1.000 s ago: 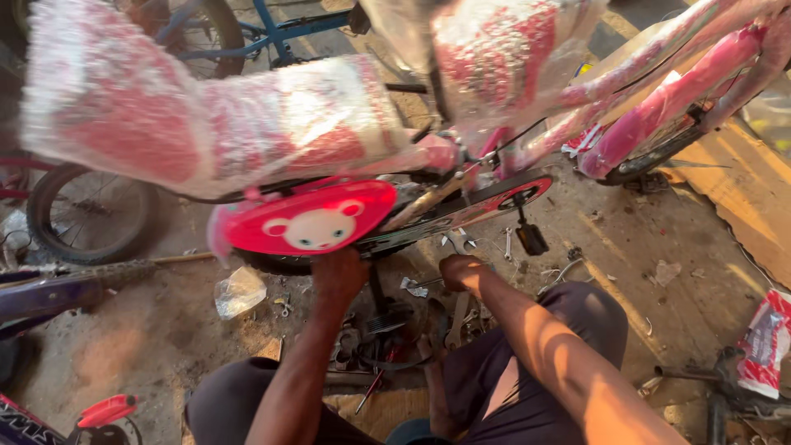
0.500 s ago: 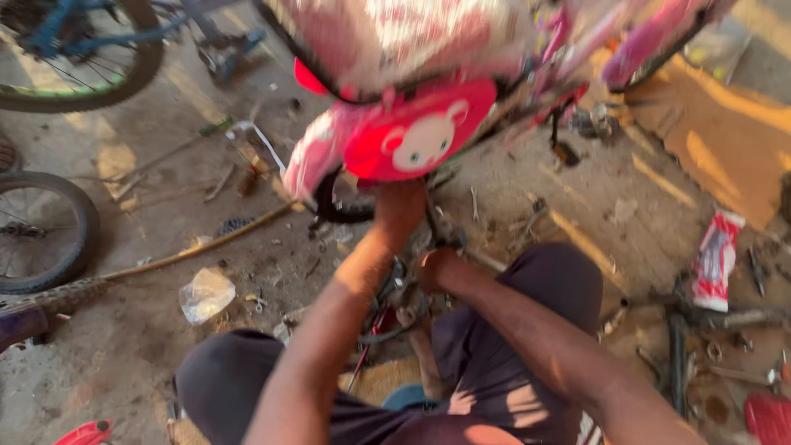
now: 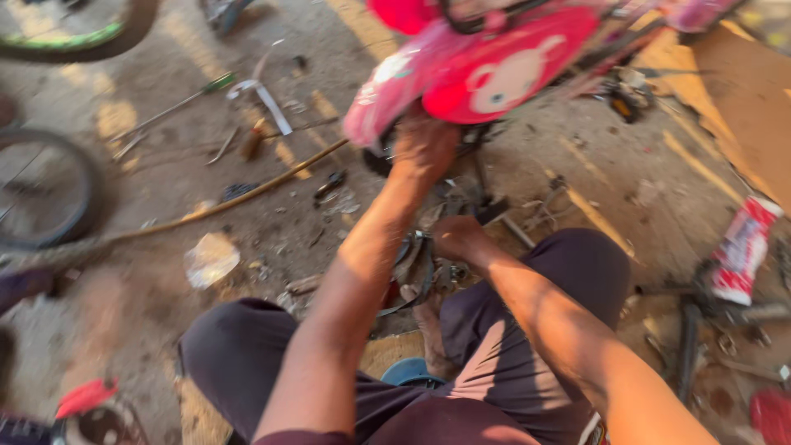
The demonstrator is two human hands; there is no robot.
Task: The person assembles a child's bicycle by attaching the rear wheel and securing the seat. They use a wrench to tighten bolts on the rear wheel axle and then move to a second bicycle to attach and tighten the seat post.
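Observation:
A small pink bicycle wrapped in plastic fills the top of the head view, with a red chain guard (image 3: 503, 78) showing a white bear shape. My left hand (image 3: 422, 148) reaches up and grips the bicycle's underside just below that guard, by a small dark wheel. My right hand (image 3: 456, 239) is lower, closed around dark metal parts (image 3: 416, 272) near the ground between my knees. What exactly the fingers hold is blurred. My legs in dark trousers (image 3: 247, 354) frame both arms.
Tools and scraps lie on the dirt floor: a green-handled screwdriver (image 3: 177, 103), a metal wrench (image 3: 268, 103), a long stick (image 3: 231, 202), crumpled plastic (image 3: 210, 259). A black wheel (image 3: 49, 189) is at left. A red-and-white packet (image 3: 741, 251) and cardboard (image 3: 733, 91) are at right.
The view has tilted downward, so the bicycle slid toward the top edge and more floor and my legs show. Both hands stay at the bicycle's underside and the metal parts.

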